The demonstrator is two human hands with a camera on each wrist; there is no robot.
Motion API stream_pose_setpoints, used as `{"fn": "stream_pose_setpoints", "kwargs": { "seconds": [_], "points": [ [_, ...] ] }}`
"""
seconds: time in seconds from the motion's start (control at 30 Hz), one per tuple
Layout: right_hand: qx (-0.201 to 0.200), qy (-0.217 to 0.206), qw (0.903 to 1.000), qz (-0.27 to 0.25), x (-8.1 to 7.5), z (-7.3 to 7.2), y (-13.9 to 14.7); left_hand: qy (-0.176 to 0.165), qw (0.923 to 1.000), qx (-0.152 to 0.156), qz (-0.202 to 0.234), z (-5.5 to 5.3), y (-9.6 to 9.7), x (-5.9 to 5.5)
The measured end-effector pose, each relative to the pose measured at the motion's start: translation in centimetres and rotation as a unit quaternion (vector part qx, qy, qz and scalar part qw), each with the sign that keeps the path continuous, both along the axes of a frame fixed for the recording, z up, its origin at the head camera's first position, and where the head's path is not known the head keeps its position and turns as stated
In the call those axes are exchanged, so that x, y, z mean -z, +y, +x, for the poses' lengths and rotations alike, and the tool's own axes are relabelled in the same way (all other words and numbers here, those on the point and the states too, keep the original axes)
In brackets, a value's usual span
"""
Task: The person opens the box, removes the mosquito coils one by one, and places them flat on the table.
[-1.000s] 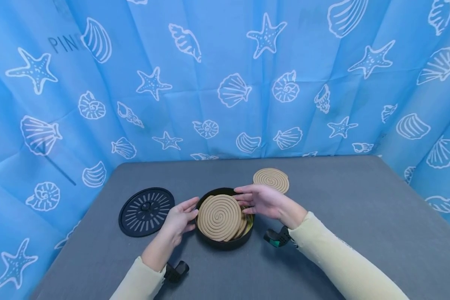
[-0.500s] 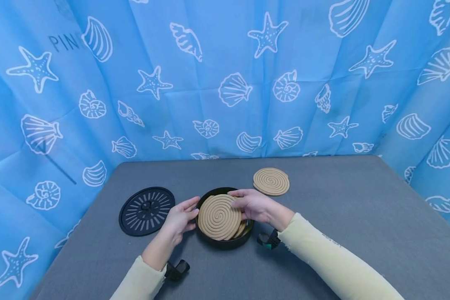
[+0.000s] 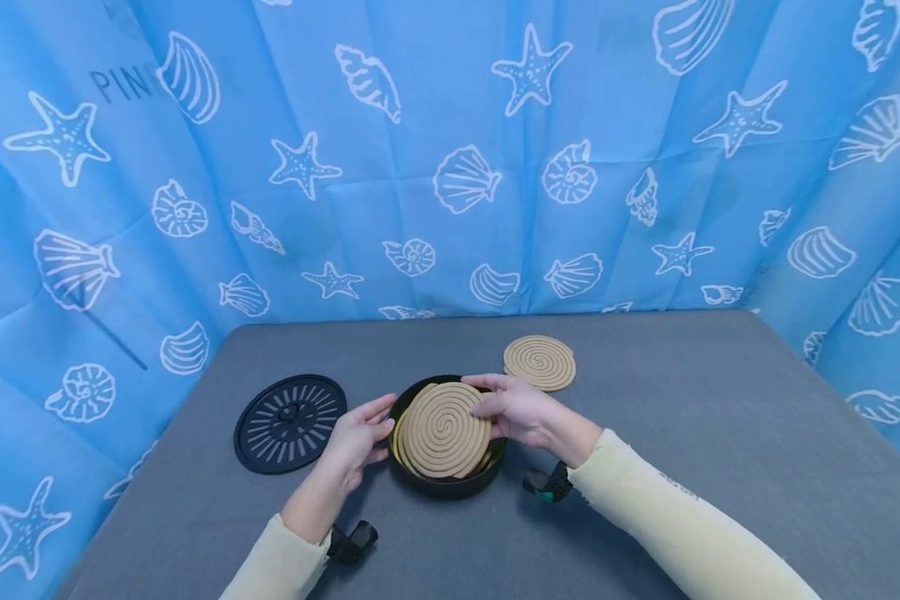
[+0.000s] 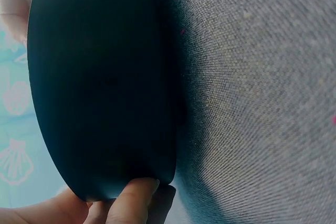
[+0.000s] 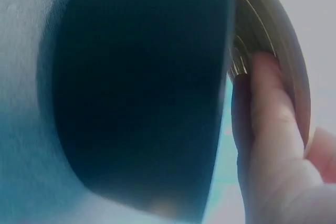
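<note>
My right hand pinches a tan spiral mosquito coil at its right side, thumb on top. In the right wrist view, fingers reach under the coil, which is tilted above the tin's rim. The round black tin holds more coils, partly hidden under the upper one, with a yellow edge showing at the left. My left hand grips the tin's left side; in the left wrist view, fingertips press near the base of its dark wall.
A black slotted lid with a small knob lies left of the tin. Another tan coil lies behind and right of it on the grey cloth-covered table. A blue shell-print curtain surrounds the back and sides.
My right hand has closed on the coil's right edge and moved it slightly right and up, exposing yellow at the tin's left inside. My left hand stays at the tin.
</note>
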State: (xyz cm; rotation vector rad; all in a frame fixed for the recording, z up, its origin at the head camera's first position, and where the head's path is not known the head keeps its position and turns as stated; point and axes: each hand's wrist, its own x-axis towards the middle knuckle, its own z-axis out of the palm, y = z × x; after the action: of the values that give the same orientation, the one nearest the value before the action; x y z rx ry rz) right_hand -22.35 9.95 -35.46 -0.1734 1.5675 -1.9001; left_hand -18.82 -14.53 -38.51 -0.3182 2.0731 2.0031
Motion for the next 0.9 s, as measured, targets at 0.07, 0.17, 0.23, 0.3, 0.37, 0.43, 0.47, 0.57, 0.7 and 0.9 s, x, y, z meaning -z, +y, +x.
{"fn": "stream_pose_setpoints", "kwargs": {
  "seconds": [0.07, 0.17, 0.23, 0.3, 0.37, 0.43, 0.47, 0.57, 0.7, 0.9],
  "points": [
    [-0.001, 0.006, 1.0, -0.006, -0.4, 0.0, 0.5, 0.0, 1.0, 0.0, 0.001, 0.0, -0.1, 0.0],
    [0.009, 0.008, 0.9999, -0.01, -1.0, 0.0, 1.3, 0.001, 1.0, 0.001, 0.003, 0.1, -0.2, 0.0],
    [0.019, 0.008, 0.9997, -0.015, -1.4, 0.0, 1.8, 0.003, 1.0, 0.003, 0.005, 0.1, -0.2, 0.0],
    [0.027, 0.013, 0.9994, -0.018, -1.8, 0.0, 2.2, 0.002, 1.0, 0.003, 0.004, 0.1, -0.2, 0.0],
    [0.033, 0.023, 0.9989, -0.023, -2.1, 0.0, 2.7, 0.0, 1.0, 0.002, 0.002, 0.1, -0.1, 0.0],
    [0.038, 0.036, 0.9983, -0.027, -2.3, 0.0, 3.2, -0.002, 1.0, 0.001, 0.0, 0.0, 0.0, 0.0],
    [0.041, 0.041, 0.9979, -0.028, -2.5, 0.0, 3.5, -0.003, 1.0, 0.001, -0.002, 0.0, 0.0, 0.0],
    [0.045, 0.059, 0.9968, -0.027, -2.8, -0.2, 4.2, -0.007, 1.0, -0.001, -0.002, 0.0, 0.0, 0.0],
    [0.055, 0.071, 0.9956, -0.026, -3.3, -0.3, 5.0, -0.012, 0.9999, -0.001, 0.001, -0.1, -0.1, 0.0],
    [0.067, 0.066, 0.9951, -0.031, -3.9, -0.4, 6.1, -0.017, 0.9999, -0.002, 0.001, -0.1, -0.1, -0.1]
  ]
}}
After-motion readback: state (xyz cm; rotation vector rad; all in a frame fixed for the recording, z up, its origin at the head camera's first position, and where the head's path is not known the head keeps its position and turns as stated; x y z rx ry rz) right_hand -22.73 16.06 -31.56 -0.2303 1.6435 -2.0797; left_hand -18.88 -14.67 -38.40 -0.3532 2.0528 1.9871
